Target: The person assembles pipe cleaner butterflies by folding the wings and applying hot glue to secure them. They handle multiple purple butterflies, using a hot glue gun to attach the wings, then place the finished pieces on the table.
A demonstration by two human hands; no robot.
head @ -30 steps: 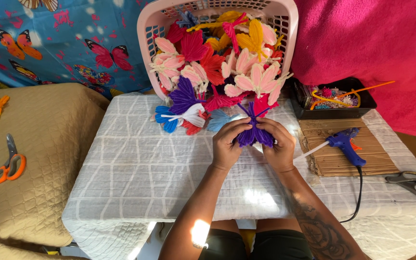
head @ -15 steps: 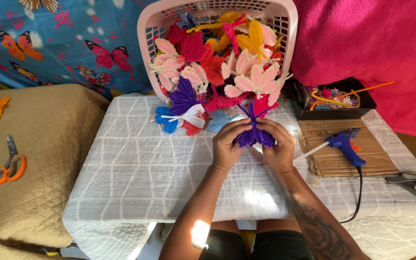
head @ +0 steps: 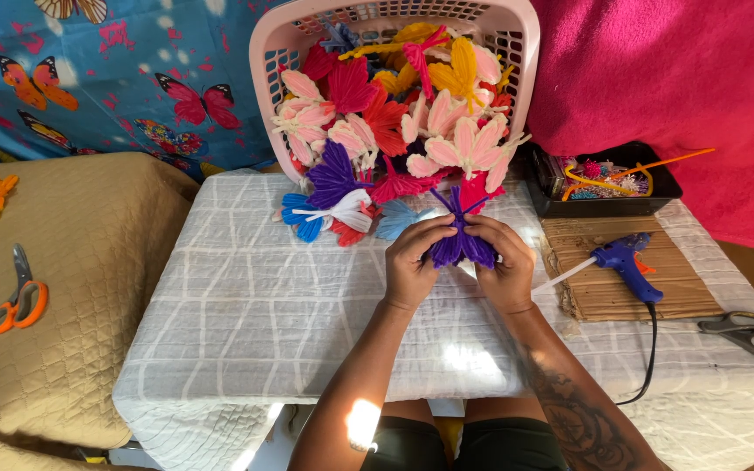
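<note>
Head view, looking down.

Left hand (head: 412, 266): fingers curled closed, pinching the left wing of a purple fuzzy pipe-cleaner butterfly (head: 460, 244). Right hand (head: 506, 266): fingers likewise curled closed on the right wing of the same butterfly. Butterfly held between both hands, just above the white quilted table cover (head: 246, 323), near frame centre; thin purple antennae pointing toward 12 o'clock.

At 12 o'clock from the hands: pink plastic laundry basket (head: 499, 26), tipped on its side, spilling a heap of pipe-cleaner butterflies (head: 394, 113) in red, pink, yellow, purple, blue and white onto the cover. Nearest spilled pieces just beside the fingertips.

At 3 o'clock: blue glue gun (head: 626, 262) lying on a brown corrugated cardboard sheet (head: 604, 296), black cord trailing toward 6 o'clock. At 2 o'clock: black tray of craft bits (head: 608, 179). Farther at 4 o'clock: grey-handled scissors (head: 739, 331).

At 9 o'clock, well apart: orange-handled scissors (head: 17, 301) on a tan quilted surface (head: 80, 253). At 10 o'clock: blue butterfly-print fabric (head: 124, 78).
</note>
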